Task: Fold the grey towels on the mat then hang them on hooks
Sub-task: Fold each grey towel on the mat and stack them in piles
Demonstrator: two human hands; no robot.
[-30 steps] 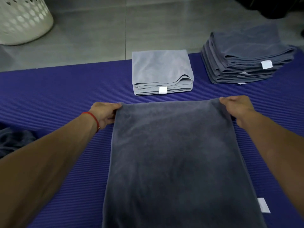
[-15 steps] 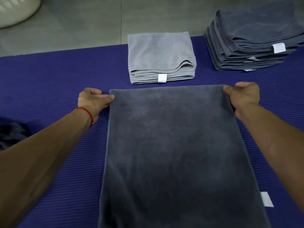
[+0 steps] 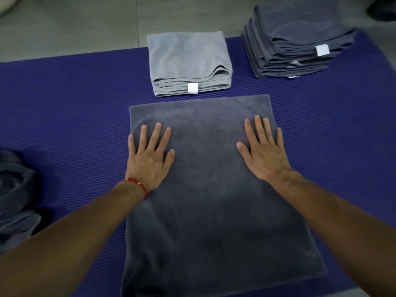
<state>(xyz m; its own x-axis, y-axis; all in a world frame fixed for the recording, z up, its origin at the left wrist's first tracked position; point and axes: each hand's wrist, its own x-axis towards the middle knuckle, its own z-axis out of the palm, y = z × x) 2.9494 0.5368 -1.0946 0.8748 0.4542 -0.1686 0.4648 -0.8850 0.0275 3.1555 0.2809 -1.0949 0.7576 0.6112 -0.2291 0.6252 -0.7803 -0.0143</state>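
Dark towel (image 3: 214,211) under both palms; left hand (image 3: 150,161), right hand (image 3: 264,156) flat, fingers spread; its long axis runs back toward us.

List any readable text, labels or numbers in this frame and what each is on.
None readable.
White tag on the light grey folded towel: blank, no print visible.
White tags on the dark grey towel stack: too blurred to tell if printed.
Dark grey towel under the left hand and right hand, purple mat: no markings.
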